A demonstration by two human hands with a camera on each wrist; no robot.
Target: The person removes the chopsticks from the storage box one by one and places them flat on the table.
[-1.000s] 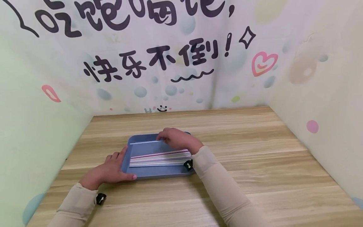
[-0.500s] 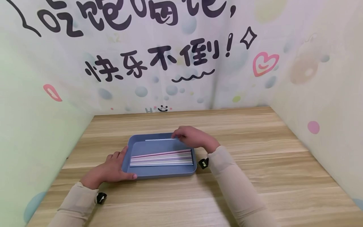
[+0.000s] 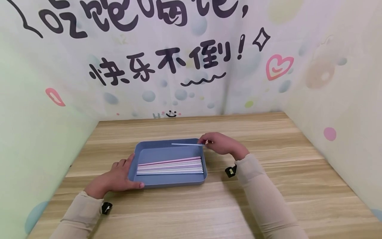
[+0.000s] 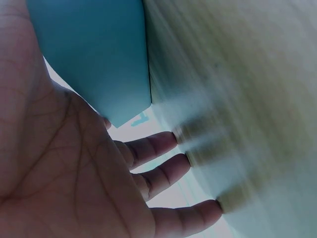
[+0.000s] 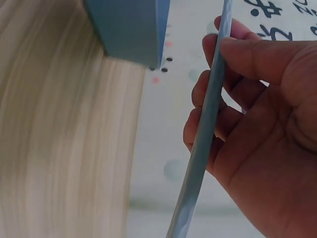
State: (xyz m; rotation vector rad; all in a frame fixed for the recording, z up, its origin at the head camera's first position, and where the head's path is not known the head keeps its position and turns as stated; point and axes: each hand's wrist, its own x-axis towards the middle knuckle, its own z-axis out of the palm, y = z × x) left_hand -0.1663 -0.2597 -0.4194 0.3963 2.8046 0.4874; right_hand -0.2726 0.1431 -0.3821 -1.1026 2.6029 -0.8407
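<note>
Farther right than before, the right hand [image 3: 222, 143] pinches a stick [image 3: 186, 144]. The outspread left hand [image 3: 119, 178] touches the tray [image 3: 165, 153].

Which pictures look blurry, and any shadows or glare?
Head view: mostly crisp, with soft shadow beside the right sleeve and faint glare on the table; left wrist view: table smeared beyond the left hand; right wrist view: table blurred, stick clearer.

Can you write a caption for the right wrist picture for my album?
A right hand pinches a thin pale stick, with part of a blue tray and wooden tabletop in view.
</note>
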